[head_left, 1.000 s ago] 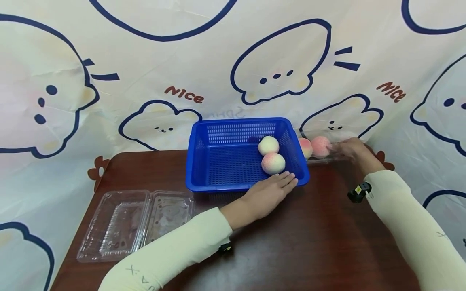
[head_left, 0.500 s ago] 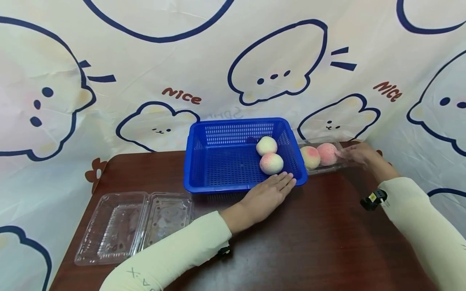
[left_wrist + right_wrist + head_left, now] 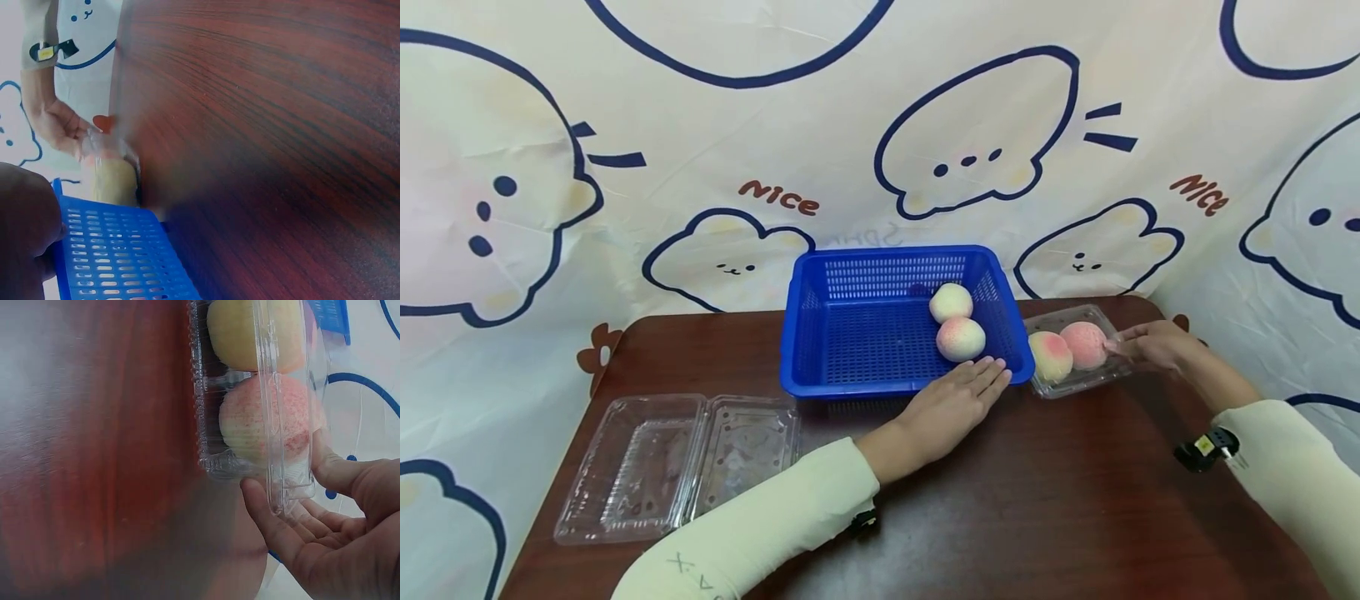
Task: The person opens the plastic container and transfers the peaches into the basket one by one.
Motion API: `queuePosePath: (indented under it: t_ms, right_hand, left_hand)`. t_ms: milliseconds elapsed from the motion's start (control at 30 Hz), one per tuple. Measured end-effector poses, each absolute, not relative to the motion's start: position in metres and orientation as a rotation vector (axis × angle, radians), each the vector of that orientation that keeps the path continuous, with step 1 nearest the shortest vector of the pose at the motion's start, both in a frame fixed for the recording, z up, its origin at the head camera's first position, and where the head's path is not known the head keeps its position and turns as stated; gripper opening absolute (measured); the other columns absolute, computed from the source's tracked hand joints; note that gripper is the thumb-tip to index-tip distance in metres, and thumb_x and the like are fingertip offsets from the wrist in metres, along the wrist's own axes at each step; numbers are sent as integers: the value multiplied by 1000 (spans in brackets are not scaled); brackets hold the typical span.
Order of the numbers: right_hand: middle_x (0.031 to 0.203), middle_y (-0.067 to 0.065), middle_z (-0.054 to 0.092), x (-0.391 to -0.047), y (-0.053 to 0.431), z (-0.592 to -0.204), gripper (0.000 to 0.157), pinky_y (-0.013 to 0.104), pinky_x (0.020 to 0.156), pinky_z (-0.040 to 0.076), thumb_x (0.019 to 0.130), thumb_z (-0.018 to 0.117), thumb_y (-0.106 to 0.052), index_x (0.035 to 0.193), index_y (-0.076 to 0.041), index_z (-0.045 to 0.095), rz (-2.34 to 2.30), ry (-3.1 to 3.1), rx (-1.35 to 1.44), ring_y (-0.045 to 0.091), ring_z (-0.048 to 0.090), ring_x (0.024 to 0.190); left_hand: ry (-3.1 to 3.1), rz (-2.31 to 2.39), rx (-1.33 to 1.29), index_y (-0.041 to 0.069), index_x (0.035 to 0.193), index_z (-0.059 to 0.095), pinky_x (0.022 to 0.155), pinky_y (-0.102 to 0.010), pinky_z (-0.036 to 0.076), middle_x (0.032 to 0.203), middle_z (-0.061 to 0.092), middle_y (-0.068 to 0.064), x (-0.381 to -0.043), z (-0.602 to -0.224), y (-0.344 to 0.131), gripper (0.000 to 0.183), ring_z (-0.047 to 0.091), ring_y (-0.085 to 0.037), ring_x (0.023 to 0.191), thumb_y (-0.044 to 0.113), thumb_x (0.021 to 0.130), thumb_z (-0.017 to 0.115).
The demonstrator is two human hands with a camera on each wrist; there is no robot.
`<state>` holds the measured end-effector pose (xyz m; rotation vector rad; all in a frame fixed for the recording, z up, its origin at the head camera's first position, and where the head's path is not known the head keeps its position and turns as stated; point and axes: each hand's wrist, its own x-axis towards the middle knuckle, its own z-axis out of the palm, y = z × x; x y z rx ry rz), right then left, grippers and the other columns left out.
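My right hand holds the right end of a clear plastic clamshell box. In the right wrist view, the thumb lies on its lid and other fingers touch its end and lower edge. Inside sit a pink peach and a yellow-pink peach. To its left stands a blue plastic basket with two pale peaches at its right side. My left hand rests on the basket's front right rim, fingers straight in the head view.
A second clear clamshell box lies spread open on the left of the brown table. A printed cloth hangs behind the table and down its sides.
My right hand has drawn the box with the two peaches toward the table's front, slightly rightward, beside the basket. My left hand has stayed on the basket's rim.
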<state>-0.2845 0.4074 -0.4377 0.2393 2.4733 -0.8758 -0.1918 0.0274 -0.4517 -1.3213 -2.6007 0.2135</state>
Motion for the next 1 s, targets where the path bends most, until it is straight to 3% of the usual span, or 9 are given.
queuePosePath:
  t_ms: [267,600,733,800,900,1000]
  right_hand:
    - [119,21,64,-253,409,-436,73,45,91,62,100,64,-43,138,17,47,-921,2433,168,21,65,100]
    - [111,14,66,-218,402,-439,65,41,87,62,99,66,-40,131,15,51,-962,2400,150,20,67,97]
    - [111,14,66,-210,402,-440,60,42,87,62,100,66,-37,128,14,52,-971,2374,134,21,67,98]
    - [110,13,65,-207,401,-441,58,40,86,62,100,66,-36,127,14,52,-977,2363,129,21,67,98]
    - [106,12,64,-204,398,-440,55,38,83,62,101,66,-34,124,14,52,-993,2338,125,19,64,94]
    - [102,11,62,-200,393,-439,51,36,80,62,100,66,-30,121,14,52,-1016,2288,115,19,63,91]
  left_hand:
    - [-2606,178,-1329,10,159,35,128,-33,30,165,38,-7,-191,-454,29,50,34,-20,154,8,110,41]
    - [-2624,136,-1304,11,160,34,128,-32,29,166,35,-6,-189,-454,27,50,31,-20,155,10,110,40]
    - [-2645,128,-1308,10,161,30,130,-34,24,168,30,-7,-184,-454,24,51,24,-21,158,12,111,38]
    - [-2633,107,-1307,10,161,31,131,-34,22,168,30,-8,-178,-454,22,52,23,-22,158,15,110,43]
    - [-2548,13,-1256,10,151,49,123,-33,38,155,51,-7,-167,-457,20,48,38,-22,152,18,103,56]
    - [-2467,-188,-1130,12,128,64,100,-30,52,127,66,-2,-153,-461,23,35,57,-21,132,18,93,66]
